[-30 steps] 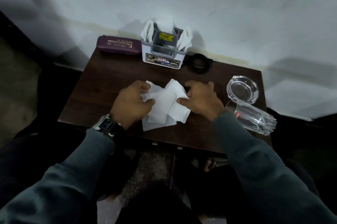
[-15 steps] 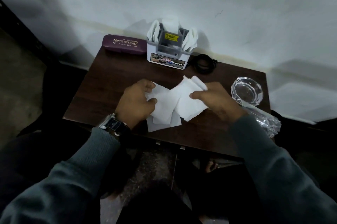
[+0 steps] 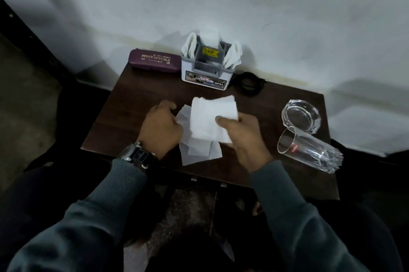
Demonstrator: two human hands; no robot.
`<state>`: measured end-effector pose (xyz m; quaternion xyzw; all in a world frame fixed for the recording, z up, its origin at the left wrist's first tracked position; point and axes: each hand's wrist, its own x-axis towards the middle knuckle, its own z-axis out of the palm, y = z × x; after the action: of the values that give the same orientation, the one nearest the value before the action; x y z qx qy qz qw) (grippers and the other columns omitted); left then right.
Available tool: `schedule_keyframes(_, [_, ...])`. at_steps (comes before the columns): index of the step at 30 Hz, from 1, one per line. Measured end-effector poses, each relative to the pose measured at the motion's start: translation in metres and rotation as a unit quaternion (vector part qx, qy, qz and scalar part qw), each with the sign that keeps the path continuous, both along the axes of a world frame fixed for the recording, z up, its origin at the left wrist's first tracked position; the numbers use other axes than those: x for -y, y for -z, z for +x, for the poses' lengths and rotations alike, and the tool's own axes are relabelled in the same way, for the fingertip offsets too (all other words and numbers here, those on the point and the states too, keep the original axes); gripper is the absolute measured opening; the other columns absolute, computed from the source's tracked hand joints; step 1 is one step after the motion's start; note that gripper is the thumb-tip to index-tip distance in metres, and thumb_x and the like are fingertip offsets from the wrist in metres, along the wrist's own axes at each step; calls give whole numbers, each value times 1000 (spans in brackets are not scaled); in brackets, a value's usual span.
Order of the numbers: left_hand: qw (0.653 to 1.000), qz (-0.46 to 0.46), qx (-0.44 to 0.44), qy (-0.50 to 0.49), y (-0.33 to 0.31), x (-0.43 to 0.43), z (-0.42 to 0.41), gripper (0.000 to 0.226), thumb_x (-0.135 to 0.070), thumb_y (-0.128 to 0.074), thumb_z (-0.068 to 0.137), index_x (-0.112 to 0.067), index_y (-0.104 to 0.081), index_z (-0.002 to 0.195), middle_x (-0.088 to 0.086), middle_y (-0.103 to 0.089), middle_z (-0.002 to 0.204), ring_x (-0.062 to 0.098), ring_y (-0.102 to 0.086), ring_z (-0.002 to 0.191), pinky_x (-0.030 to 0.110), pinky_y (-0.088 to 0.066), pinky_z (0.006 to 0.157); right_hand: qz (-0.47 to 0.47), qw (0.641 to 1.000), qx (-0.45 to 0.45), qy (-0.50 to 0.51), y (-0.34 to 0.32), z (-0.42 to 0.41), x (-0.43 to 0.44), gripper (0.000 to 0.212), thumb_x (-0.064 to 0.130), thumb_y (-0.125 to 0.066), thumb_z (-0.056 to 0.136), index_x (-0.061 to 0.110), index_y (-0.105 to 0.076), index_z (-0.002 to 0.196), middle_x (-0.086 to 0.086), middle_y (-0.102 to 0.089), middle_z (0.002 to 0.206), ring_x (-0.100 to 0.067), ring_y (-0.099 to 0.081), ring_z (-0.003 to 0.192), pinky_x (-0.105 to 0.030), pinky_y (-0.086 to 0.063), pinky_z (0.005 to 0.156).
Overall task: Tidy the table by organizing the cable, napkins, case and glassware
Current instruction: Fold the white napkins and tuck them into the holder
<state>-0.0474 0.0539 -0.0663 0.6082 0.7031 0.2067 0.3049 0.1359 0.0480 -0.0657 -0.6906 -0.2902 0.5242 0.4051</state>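
White napkins lie loose at the middle of the dark wooden table (image 3: 132, 103). My right hand (image 3: 242, 136) pinches one folded napkin (image 3: 210, 117) by its right edge, lifted over the rest. My left hand (image 3: 161, 125) rests on the left edge of the lower napkins (image 3: 194, 154), fingers curled on them. At the back stands a white napkin holder (image 3: 205, 75) with napkins in it. A maroon glasses case (image 3: 155, 62) lies to its left, a coiled black cable (image 3: 250, 82) to its right. A drinking glass (image 3: 309, 152) lies on its side at the right, by a glass ashtray (image 3: 301, 115).
The table stands against a white wall (image 3: 221, 6). Its near edge is just below the napkins. Dark floor and a dark strip run along the left side. The glass lies close to the table's right front corner.
My right hand has drawn one napkin off the pile, swung it rightward, then brought it back flat over the others. My left hand stayed on the pile.
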Motion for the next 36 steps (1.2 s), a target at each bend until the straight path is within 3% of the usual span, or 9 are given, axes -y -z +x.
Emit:
schedule_keyframes(3, [999, -21, 30, -20, 0, 0, 1, 38, -7, -53, 96, -5, -58, 133, 19, -66, 128, 35, -59, 122, 32, -42, 96, 8, 994, 104, -33, 13, -15, 6, 16, 24, -73, 84, 8, -75, 84, -5, -78, 84, -20, -75, 78, -39, -60, 65])
schedule_keyframes(7, [997, -51, 53, -29, 1, 0, -1, 39, -12, -54, 96, -10, -55, 135, 18, -71, 120, 36, -65, 113, 32, -46, 90, 31, 995, 99, -5, 17, -22, 7, 9, 22, -71, 85, 17, -74, 78, 7, -76, 74, -8, -72, 66, -25, -54, 53])
schedule_keyframes(13, [996, -70, 61, -21, 2, -1, -2, 41, -14, -54, 96, -11, -53, 136, 19, -71, 119, 38, -70, 101, 41, -55, 93, 24, 1000, -15, 0, 13, -19, 4, 5, 14, -76, 89, 17, -76, 85, -2, -80, 89, -24, -77, 89, -42, -64, 80])
schedule_keyframes(16, [994, -80, 70, -22, 4, -1, -2, 40, -15, -54, 97, -12, -53, 136, 19, -68, 122, 37, -68, 106, 40, -55, 94, 19, 990, 122, -73, 16, -16, 9, 9, 21, -71, 90, 22, -72, 81, 3, -76, 83, -11, -73, 79, -29, -61, 65])
schedule_keyframes(19, [990, -101, 94, -27, 6, -2, -2, 38, -20, -56, 98, -13, -51, 136, 20, -69, 119, 38, -69, 105, 48, -58, 94, 41, 966, 234, -102, 16, -17, 14, 10, 26, -67, 89, 23, -67, 81, 10, -69, 78, 0, -65, 68, -11, -43, 49])
schedule_keyframes(24, [995, -89, 54, 6, 11, 1, 0, 64, -32, -82, 84, -15, -51, 137, 0, -69, 91, 21, -67, 91, 27, -48, 81, 16, 910, 390, -141, 15, -15, 16, 41, 44, -69, 86, 12, -69, 111, -8, -68, 108, -29, -63, 102, -43, -55, 87])
schedule_keyframes(30, [996, -77, 43, 31, 14, 3, 2, 80, -26, -89, 74, -14, -48, 141, 2, -68, 93, 23, -67, 93, 27, -45, 74, 1, 929, 335, -160, 11, -17, 10, 42, 43, -75, 83, 27, -66, 121, -2, -57, 124, -27, -52, 119, -47, -46, 104])
schedule_keyframes(33, [996, -74, 47, 32, 14, 3, 2, 84, -25, -88, 74, -12, -44, 144, 7, -69, 103, 26, -68, 96, 26, -44, 72, 72, 953, 239, -170, 8, -17, 11, 25, 30, -79, 85, 36, -65, 104, 14, -67, 109, -6, -62, 104, -35, -55, 88])
schedule_keyframes(36, [996, -73, 48, 23, 13, 1, 2, 80, -28, -87, 76, -13, -45, 143, 5, -70, 103, 25, -68, 99, 25, -42, 71, 108, 964, 189, -156, 1, -13, 9, 34, 20, -81, 83, 30, -67, 112, 9, -70, 113, -8, -66, 103, -31, -55, 84])
